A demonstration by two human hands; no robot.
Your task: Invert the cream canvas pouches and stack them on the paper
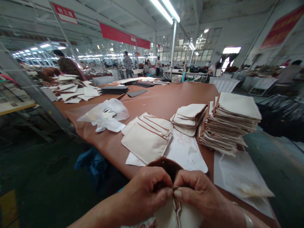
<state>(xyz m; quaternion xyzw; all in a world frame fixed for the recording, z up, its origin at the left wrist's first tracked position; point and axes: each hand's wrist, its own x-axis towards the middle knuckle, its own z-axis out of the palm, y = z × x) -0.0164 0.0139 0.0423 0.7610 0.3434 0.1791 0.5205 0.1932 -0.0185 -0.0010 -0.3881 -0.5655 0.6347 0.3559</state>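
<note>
Close to my body, my left hand [152, 186] and my right hand [197, 191] pinch the edges of a cream fabric piece with brown trim [167, 215]. Thumbs and forefingers meet at its seam, almost touching each other. A curved brown part of the piece shows just beyond my fingers; its lower end runs out of view. Past my hands lie several flat cream pieces with brown edging [144, 142], overlapping on a white sheet [185, 152]. A smaller pile of cream pieces [190, 112] sits to their right.
A tall stack of cream pieces [230, 123] stands at the right on the brown-covered table [166, 95]. Clear plastic bags [109, 112] lie at left and a plastic sheet [242, 177] at right. Dark strips [114, 89] and white scraps [76, 90] lie farther back. Several people work beyond.
</note>
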